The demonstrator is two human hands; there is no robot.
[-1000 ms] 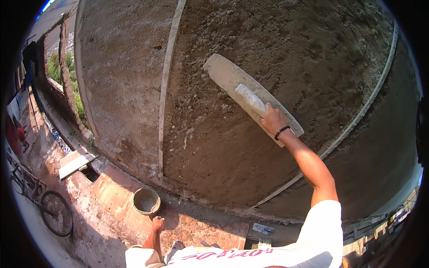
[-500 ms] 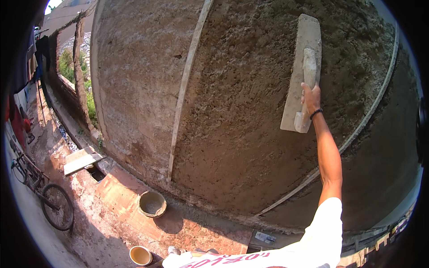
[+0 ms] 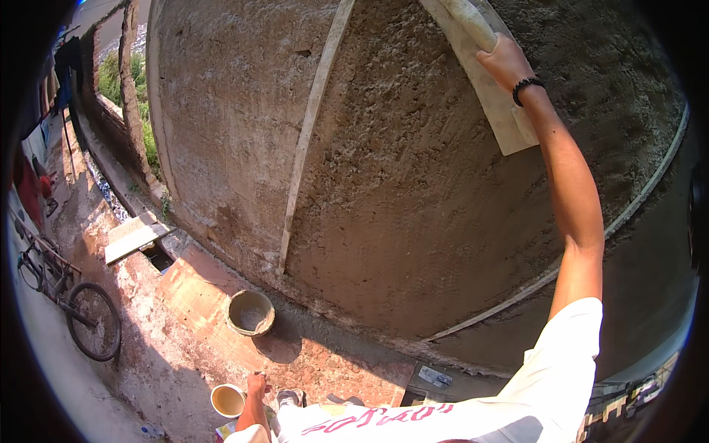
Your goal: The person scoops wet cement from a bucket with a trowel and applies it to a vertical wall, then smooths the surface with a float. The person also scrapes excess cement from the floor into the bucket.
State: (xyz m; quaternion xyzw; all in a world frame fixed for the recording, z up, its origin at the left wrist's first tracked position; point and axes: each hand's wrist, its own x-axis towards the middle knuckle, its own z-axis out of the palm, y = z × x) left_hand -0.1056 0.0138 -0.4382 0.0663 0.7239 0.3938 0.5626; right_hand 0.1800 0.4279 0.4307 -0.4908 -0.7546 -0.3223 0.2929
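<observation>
My right hand (image 3: pixel 504 63) grips the handle (image 3: pixel 471 22) of a long pale plastering float (image 3: pixel 515 137), held against the upper part of a rough brown mortar wall (image 3: pixel 399 192), its top end past the frame's edge. Pale vertical strips (image 3: pixel 299 170) divide the wall. My left hand (image 3: pixel 258 387) hangs low with curled fingers; whether it holds anything is hard to make out. Near it stand a small bucket (image 3: pixel 227 400) with yellowish contents and, closer to the wall, a mortar-coated tub (image 3: pixel 250 312).
A bicycle (image 3: pixel 91 321) leans along the left wall. Boards (image 3: pixel 136 242) lie by an uncovered hole (image 3: pixel 156 258) in the ground, and a flat sheet (image 3: pixel 188 295) lies beside the wall's foot. Hanging cloth, a broken brick frame (image 3: pixel 129 111) and greenery are at the far left.
My right hand and the float have risen higher on the wall since both earlier frames. My left hand, out of sight half a second ago, shows again at the bottom.
</observation>
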